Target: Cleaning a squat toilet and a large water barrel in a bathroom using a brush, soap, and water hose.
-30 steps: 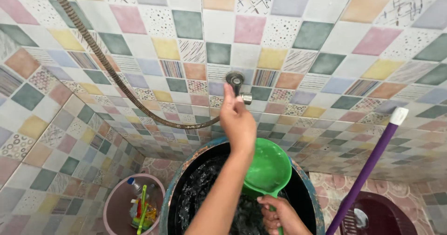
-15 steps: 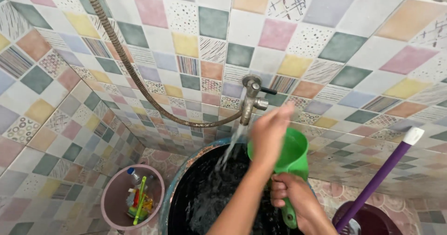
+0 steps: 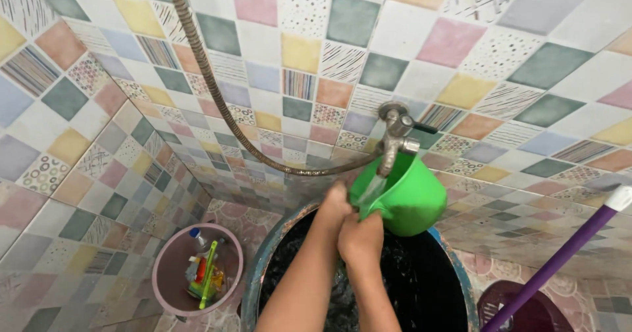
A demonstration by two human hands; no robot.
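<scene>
A metal tap (image 3: 395, 131) on the tiled wall runs a thin stream of water into a green plastic jug (image 3: 411, 197). My right hand (image 3: 361, 236) is closed on the jug's handle and holds it tilted under the spout, above a large dark barrel of water (image 3: 263, 266). My left hand (image 3: 332, 207) sits just left of the right one, against the jug's near rim. Its fingers are hidden, so its grip is unclear.
A metal shower hose (image 3: 210, 88) curves down the wall to the tap. A pink bucket (image 3: 168, 266) holding bottles and a green brush stands in the left corner. A purple mop handle (image 3: 559, 259) leans at the right over a dark red basin (image 3: 526, 312).
My left hand has come down from the tap to the jug's rim. Water now runs from the tap. The jug has been lifted up under the spout.
</scene>
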